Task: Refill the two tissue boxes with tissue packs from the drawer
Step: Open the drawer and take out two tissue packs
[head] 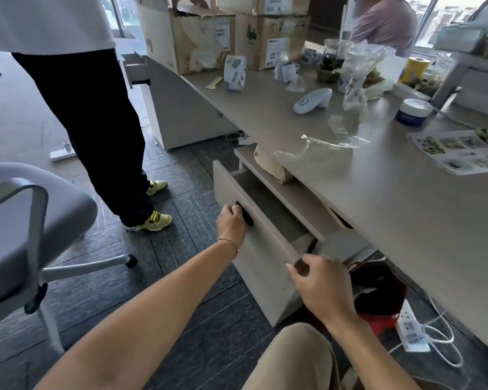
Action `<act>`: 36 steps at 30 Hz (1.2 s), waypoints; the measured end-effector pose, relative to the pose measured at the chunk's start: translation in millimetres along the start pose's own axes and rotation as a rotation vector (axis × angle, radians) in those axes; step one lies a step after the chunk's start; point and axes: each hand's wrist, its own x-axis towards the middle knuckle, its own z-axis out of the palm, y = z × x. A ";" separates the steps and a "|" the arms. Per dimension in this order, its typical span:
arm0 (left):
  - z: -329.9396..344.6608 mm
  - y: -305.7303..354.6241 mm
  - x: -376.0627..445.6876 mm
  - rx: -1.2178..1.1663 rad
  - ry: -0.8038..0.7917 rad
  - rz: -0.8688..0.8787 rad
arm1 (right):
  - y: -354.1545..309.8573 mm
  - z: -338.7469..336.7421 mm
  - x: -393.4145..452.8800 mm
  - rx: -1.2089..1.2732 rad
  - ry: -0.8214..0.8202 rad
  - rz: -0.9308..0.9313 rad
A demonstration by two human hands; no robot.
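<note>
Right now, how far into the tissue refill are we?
Early. Done: the drawer under the desk is pulled partly open. In hand: the left hand is closed on the black handle, while the right hand is at the near corner of the drawer front. Left: no tissue packs show in the visible part of the drawer, neither hand holds one, and I cannot make out the tissue boxes.

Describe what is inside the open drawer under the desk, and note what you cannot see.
The drawer is pulled partly out, left hand on its black handle. Only bare grey bottom shows inside; no tissue packs are visible. The back part is hidden under the shelf and desk.
</note>
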 end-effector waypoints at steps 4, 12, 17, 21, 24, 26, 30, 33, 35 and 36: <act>-46.0 -21.4 -6.6 -0.025 0.027 0.005 | -39.6 4.4 -11.9 -0.005 -0.123 -0.071; -133.7 -48.3 -33.7 -0.074 0.145 -0.049 | -112.1 22.9 -49.2 0.018 -0.241 -0.242; -174.8 -35.2 -68.3 -0.019 0.205 -0.041 | -142.4 35.7 -67.3 0.106 -0.267 -0.293; -193.0 -41.6 -70.5 0.060 0.240 -0.021 | -158.0 43.2 -79.5 0.141 -0.244 -0.302; -200.8 -48.2 -69.0 0.067 0.251 -0.028 | -163.1 48.0 -85.4 0.148 -0.215 -0.318; -205.5 -53.6 -65.1 0.060 0.246 -0.061 | -164.3 49.1 -87.6 0.142 -0.222 -0.343; -218.4 -46.1 -63.5 0.104 0.320 -0.137 | -153.8 37.2 -83.3 0.247 -0.263 -0.331; -220.7 -10.4 -79.2 0.291 0.462 0.295 | -132.3 20.7 -68.0 0.378 -0.154 -0.165; -205.9 18.1 -84.2 0.434 0.320 0.611 | -119.5 7.6 -52.6 0.353 -0.096 -0.057; -193.7 30.8 -84.0 0.504 0.168 0.715 | -112.9 2.9 -43.7 0.345 -0.071 -0.003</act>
